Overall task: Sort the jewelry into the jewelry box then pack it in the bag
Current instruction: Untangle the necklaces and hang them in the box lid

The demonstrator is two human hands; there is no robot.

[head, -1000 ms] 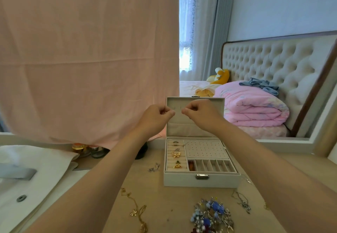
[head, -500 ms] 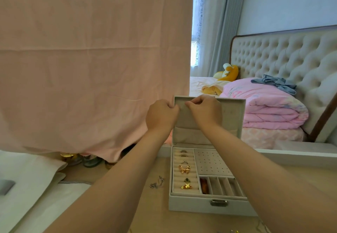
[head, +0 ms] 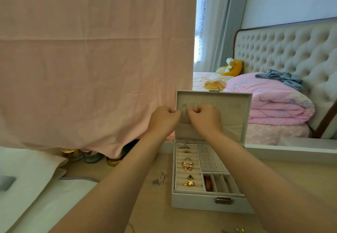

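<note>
Curled before lid (head: pixel 237 109): left hand (head: pixel 163 119); right hand (head: pixel 205 119)

Light wooden table (head: pixel 155 205) noted. Jewelry box (head: pixel 200 202) stood open on it, lid upright. Just left of the box lay a small silver piece (head: pixel 159 180), loose on the wood. Well left of the box a white bag (head: pixel 36 187) lay flat. Behind and left of the box stood small jars (head: pixel 113 161), partly hidden. Front-right of the box were jewelry bits (head: pixel 237 230), cropped by the frame edge.

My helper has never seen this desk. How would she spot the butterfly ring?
Find the open grey jewelry box on the desk. In its left ring rolls, the butterfly ring sits mid-column, the largest piece, with spread rose-gold wings.
</note>
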